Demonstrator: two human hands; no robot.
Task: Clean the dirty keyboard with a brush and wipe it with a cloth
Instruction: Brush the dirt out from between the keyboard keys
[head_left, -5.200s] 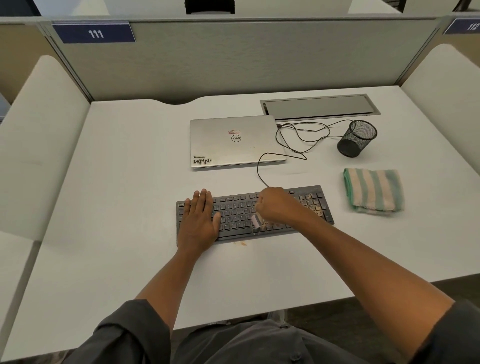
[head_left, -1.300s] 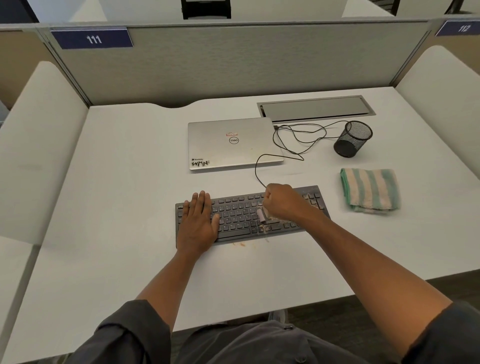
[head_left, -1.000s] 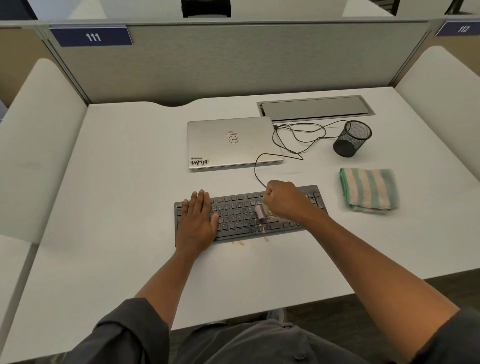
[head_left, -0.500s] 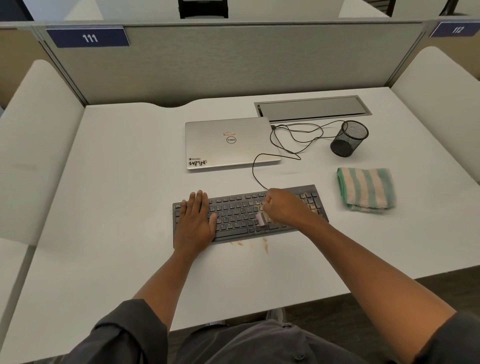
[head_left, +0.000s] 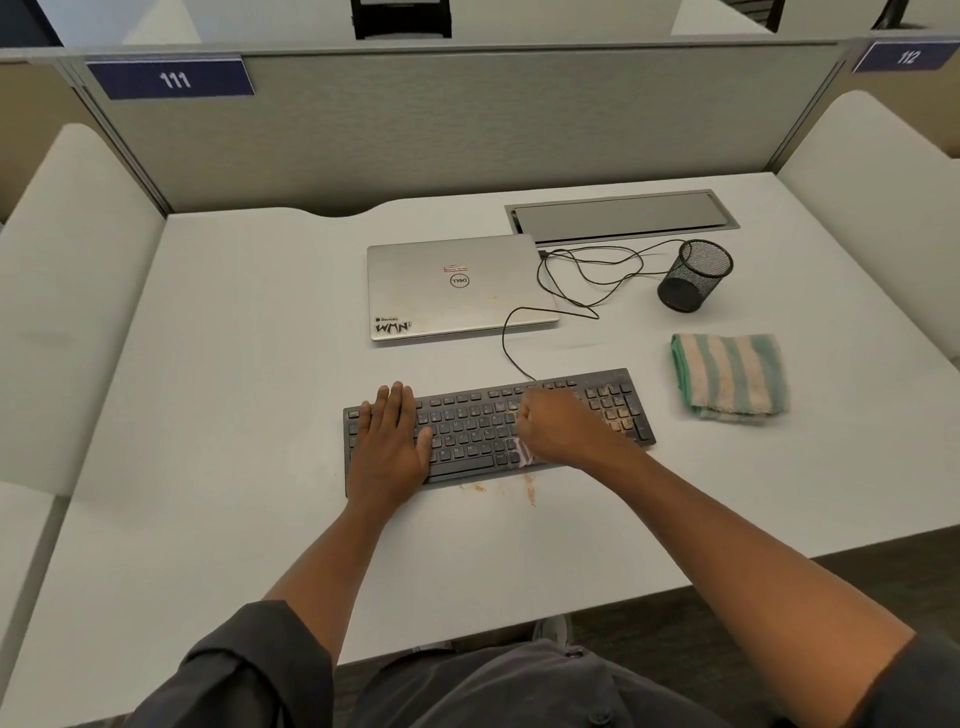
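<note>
Your left hand (head_left: 390, 441) lies flat, steadying the keyboard (head_left: 483, 431) at frame centre, so your right hand (head_left: 558, 434), fist clamped on the brush (head_left: 523, 451), sweeps crumbs onto the table (head_left: 234, 389).

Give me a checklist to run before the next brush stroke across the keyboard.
1. Left hand lies flat on the keyboard, steadying it: ok.
2. Right hand grips the brush: ok, though blurred.
3. Number pad free of dirt: not ok, brown specks remain.
4. Desk in front of the keyboard clean: not ok, crumbs lie there.
5. Cloth ready for wiping: ok, folded to the right of the keyboard.
6. Cable out of the brush's path: ok.
</note>
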